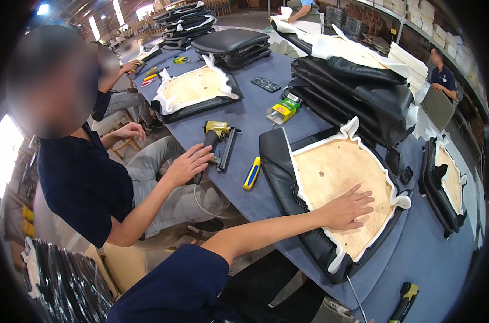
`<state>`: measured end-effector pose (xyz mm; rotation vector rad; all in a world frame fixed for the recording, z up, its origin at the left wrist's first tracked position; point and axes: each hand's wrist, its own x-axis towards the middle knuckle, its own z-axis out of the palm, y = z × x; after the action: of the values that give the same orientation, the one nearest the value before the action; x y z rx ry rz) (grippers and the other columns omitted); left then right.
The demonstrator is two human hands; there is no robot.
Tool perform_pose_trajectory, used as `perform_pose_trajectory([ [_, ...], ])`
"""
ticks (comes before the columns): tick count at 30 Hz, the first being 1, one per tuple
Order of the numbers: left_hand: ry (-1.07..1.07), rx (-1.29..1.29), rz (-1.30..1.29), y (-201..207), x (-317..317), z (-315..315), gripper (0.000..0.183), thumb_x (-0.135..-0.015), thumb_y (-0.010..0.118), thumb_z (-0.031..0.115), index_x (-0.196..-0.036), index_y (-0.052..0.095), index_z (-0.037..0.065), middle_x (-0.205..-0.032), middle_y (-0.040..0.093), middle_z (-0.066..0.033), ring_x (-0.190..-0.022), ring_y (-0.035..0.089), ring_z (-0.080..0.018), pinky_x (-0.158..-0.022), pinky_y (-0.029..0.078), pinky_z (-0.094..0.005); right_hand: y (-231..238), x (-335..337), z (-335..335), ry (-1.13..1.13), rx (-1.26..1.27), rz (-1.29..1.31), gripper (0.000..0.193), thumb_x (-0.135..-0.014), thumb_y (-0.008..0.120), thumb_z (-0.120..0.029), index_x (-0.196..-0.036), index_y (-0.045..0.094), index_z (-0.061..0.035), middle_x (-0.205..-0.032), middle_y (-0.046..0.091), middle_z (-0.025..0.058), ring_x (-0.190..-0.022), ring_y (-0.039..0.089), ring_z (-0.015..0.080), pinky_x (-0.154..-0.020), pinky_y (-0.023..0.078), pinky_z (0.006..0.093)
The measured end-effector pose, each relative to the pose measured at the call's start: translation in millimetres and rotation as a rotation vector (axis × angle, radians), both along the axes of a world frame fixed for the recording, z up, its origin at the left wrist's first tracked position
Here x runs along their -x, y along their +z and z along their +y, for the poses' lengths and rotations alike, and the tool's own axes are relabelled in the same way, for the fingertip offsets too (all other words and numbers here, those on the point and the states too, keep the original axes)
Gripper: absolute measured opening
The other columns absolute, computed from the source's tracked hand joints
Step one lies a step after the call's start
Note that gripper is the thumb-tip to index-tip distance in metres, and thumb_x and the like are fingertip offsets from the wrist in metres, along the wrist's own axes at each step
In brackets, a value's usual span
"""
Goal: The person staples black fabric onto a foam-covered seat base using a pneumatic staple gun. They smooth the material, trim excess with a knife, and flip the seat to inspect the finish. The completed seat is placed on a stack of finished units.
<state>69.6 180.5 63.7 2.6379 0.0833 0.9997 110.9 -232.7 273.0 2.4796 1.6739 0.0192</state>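
My left hand lies flat, fingers spread, on the bare wooden board of an upturned seat cushion. Black leather-like covering surrounds the board, with white padding showing along its edges. A thin metal rod runs from the cushion's near corner to the lower edge. Beside its lower end, what may be a fingertip of my right hand barely shows; its grip is hidden. To the right, a yellow-and-black tool lies on the table, partly cut off. A blue-and-yellow-handled tool lies left of the cushion.
A seated co-worker's hand touches a gold-and-black staple gun with a hose. Stacked black cushions rise behind mine; another upturned cushion lies far left, another at right. A green-yellow box and phone lie between.
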Motion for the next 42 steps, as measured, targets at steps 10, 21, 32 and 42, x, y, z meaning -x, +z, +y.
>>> perform_pose_trajectory([
  [10,0.084,0.079,0.008,-18,-2,-4,0.035,-0.088,0.073,0.031,-0.109,0.071,0.004,-0.130,0.059,-0.0183,-0.136,0.050,-0.0348,-0.123,0.026,-0.0612,32,-13,59,-0.018,0.272,-0.177,0.026,-0.099,0.067,-0.035,-0.119,0.074,-0.0198,-0.092,0.069,0.0138,-0.079,0.070,0.0381,-0.064,0.054,0.0496],
  [21,0.097,0.552,-0.484,23,37,-9,0.013,-0.097,0.067,0.011,-0.106,0.068,0.002,-0.102,0.071,-0.0117,-0.103,0.070,-0.0306,-0.093,0.054,-0.0406,39,-70,124,0.160,0.257,-0.329,0.052,-0.059,0.098,-0.029,-0.108,0.083,-0.0204,-0.088,0.068,0.0076,-0.072,0.064,0.0270,-0.070,0.049,0.0410],
  [32,0.387,0.680,-1.216,212,463,68,0.037,-0.110,0.051,0.036,-0.128,0.058,0.004,-0.111,0.064,-0.0084,-0.106,0.060,-0.0187,-0.096,0.046,-0.0369,34,-40,144,0.197,0.217,-0.538,0.043,-0.054,0.098,-0.049,-0.087,0.086,-0.0244,-0.085,0.075,0.0062,-0.078,0.071,0.0296,-0.075,0.053,0.0442],
  [42,-0.082,0.396,0.492,81,286,-48,0.034,-0.096,0.071,0.032,-0.111,0.071,0.001,-0.105,0.073,-0.0193,-0.105,0.070,-0.0385,-0.089,0.056,-0.0476,48,-10,158,0.057,0.374,-0.614,0.051,-0.054,0.095,-0.064,-0.089,0.087,-0.0278,-0.083,0.078,0.0071,-0.083,0.076,0.0262,-0.078,0.058,0.0390],
])
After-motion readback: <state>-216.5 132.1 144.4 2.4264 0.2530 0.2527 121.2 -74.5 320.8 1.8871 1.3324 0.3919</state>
